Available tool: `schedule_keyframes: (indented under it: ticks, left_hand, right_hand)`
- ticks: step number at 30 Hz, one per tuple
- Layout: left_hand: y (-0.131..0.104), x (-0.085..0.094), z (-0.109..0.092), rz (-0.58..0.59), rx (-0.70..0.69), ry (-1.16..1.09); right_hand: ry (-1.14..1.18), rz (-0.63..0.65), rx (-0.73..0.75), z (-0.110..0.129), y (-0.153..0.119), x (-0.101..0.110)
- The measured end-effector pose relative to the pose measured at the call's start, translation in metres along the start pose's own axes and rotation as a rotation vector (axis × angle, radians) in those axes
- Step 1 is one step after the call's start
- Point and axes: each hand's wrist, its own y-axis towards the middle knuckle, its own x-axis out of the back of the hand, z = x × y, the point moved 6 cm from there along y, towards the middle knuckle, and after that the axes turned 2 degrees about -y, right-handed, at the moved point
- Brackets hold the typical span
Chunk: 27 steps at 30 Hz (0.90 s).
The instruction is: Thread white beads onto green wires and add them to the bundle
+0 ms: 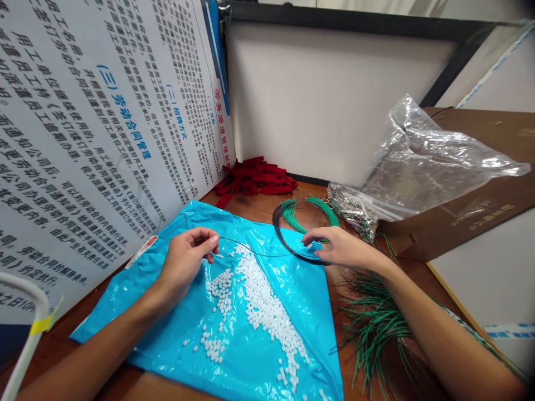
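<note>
A thin dark cord (259, 254) sags between my two hands above a blue plastic bag (167, 328) laid flat. My left hand (190, 259) pinches one end of it between thumb and fingertips. At the other end, my right hand (340, 248) has its fingers curled round the cord, the fingertips partly hidden. Many small white beads (267, 303) lie scattered in loose heaps on the bag, below and between the hands. Just behind the right hand's fingers rests a looped coil of black cord (279, 225), beside a coil of green cord (320, 206).
Red strips (259, 177) are piled at the back. On the right are small metal pieces in a clear bag (355, 209), a brown box (460, 214) with clear plastic (434, 150) over it, and a green cord bundle (376, 312). A printed panel (125, 111) stands left.
</note>
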Motion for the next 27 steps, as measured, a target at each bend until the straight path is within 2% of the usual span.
schedule_keyframes:
  ticks: [7,12,20,24,27]
  left_hand:
    - [0.001,0.0,0.001,0.013,0.001,0.023]
    - [0.002,0.003,0.001,-0.022,0.008,0.029]
    - [0.004,0.009,-0.001,-0.062,0.006,0.034]
    - [0.006,0.011,-0.002,-0.082,-0.04,0.07]
    - [0.008,0.012,-0.002,-0.097,-0.065,0.09]
  right_hand:
    - [0.041,0.007,0.004,-0.001,0.003,-0.004]
    - [0.004,0.041,0.036,0.004,-0.001,0.001]
    - [-0.055,0.069,0.013,-0.002,-0.004,0.004]
    - [-0.096,0.018,0.061,0.001,-0.003,0.007]
    - [-0.227,-0.112,0.146,0.007,-0.004,0.014]
